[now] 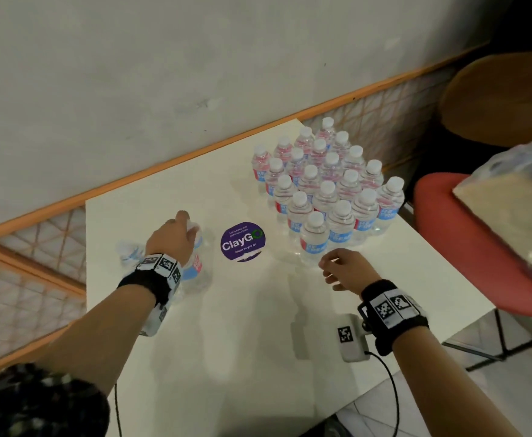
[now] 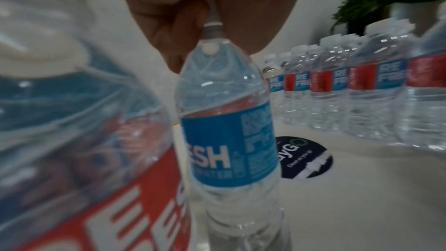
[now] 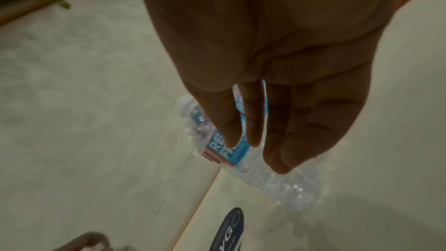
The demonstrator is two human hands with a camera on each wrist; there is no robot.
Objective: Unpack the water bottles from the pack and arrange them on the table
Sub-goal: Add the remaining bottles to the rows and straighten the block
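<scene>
Your head camera looks steeply down across the white table [image 1: 258, 326]. Your left wrist camera sits low and close, facing the standing bottles [image 2: 362, 87]; your right wrist camera points downward. All three catch the purple sticker [image 1: 242, 237].

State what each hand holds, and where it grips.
The left hand grips a water bottle by its cap, fingers curled round it. The right hand holds nothing.

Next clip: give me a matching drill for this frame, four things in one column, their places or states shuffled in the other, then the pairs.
1. left hand
2. right hand
3. round sticker
4. standing bottles

A. flat on the table between the hands
B. grips a bottle by its cap
C. grouped at the table's far right
D. holds nothing, fingers relaxed

Pairs: 1-B, 2-D, 3-A, 4-C
</scene>
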